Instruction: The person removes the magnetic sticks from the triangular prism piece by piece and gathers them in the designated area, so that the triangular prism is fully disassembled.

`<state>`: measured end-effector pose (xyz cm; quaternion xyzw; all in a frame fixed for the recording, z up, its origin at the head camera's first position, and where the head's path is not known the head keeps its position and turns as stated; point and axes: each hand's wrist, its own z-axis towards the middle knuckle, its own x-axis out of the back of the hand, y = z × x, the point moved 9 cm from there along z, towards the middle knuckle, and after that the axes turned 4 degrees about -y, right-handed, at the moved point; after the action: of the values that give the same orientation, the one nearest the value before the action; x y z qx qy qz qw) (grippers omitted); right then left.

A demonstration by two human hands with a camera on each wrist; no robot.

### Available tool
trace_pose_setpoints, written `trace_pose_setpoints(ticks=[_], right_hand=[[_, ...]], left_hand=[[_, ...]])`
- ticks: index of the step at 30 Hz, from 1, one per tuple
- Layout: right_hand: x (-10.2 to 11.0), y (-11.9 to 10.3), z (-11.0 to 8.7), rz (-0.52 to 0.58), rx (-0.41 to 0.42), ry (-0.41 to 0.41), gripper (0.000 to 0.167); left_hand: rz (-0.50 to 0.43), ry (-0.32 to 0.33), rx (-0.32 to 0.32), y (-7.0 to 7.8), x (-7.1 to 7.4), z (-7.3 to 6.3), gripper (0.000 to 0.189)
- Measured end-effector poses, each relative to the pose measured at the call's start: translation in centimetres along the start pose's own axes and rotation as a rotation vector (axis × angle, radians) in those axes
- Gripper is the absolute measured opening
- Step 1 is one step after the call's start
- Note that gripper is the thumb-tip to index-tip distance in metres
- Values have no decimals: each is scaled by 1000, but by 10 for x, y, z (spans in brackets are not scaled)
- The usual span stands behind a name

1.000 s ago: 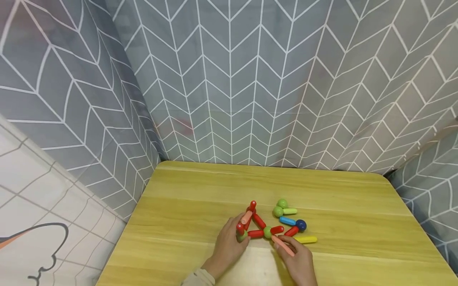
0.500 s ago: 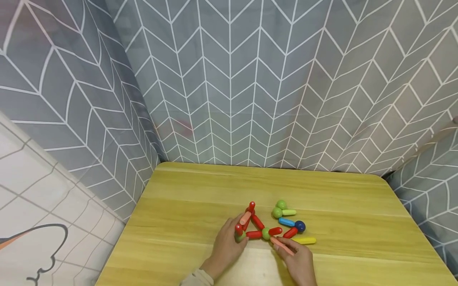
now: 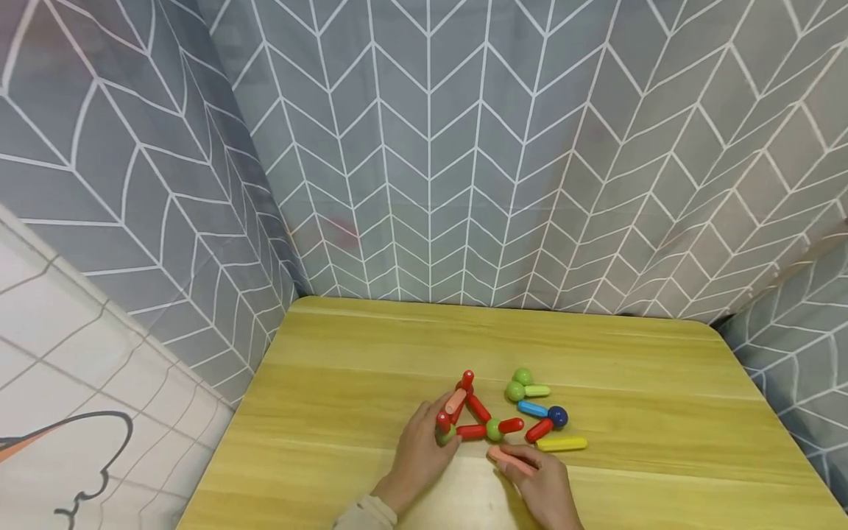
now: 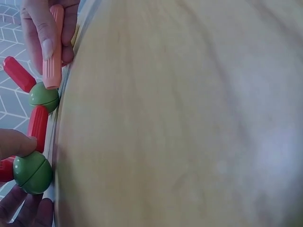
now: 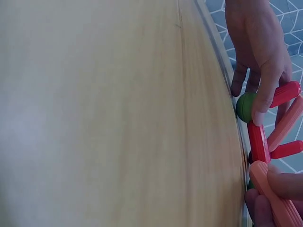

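Leftmost on my feed, the left hand (image 3: pixel 419 450) holds a glossy green ball (image 4: pixel 33 172) between thumb and fingers. From it, a ridged red plastic-looking rod (image 3: pixel 472 432) runs rightward to a second green ball (image 3: pixel 493 430). I judge the gap here to matter most: just on the near side of that second ball, apart from it in the head view, sits the free tip of a grooved salmon-coloured rod (image 3: pixel 508 459). Its long axis slants from that tip rightward and toward me into the right hand (image 3: pixel 548 483), the nearer of the hands, which pinches it above the tabletop (image 3: pixel 662 412).
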<state>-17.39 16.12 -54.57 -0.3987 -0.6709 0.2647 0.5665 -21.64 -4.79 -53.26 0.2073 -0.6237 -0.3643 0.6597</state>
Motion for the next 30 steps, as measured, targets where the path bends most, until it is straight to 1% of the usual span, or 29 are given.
trace_pose_setpoints(ticks=[3,7,10,12,17,21,25,27,30], right_hand=[[2,-1,-1,-21,11,13,21],[8,1,-2,-21,-5,25,21],[17,5,-4,-3,-17,31,25],[24,7,-5,-8,-10,34,27],[43,18,-8,-67,-43,32,25],[54,28,-9,-89,-87,31,27],[61,41,-10,-40,-135,35,38],[64,48,-9,-21,-160,34,43],[70,55,-9,-20,-178,45,47]], left_hand=[[0,-7,3,1,-1,1,72],[-2,-14,8,1,-2,2,73],[0,-16,8,1,-3,2,72],[-5,-23,14,1,-3,3,71],[-62,-49,42,0,-3,4,66],[-110,-45,80,-6,0,6,54],[-128,-37,102,-9,1,7,39],[-128,-39,103,-11,0,8,33],[-124,-39,94,-11,-2,9,27]])
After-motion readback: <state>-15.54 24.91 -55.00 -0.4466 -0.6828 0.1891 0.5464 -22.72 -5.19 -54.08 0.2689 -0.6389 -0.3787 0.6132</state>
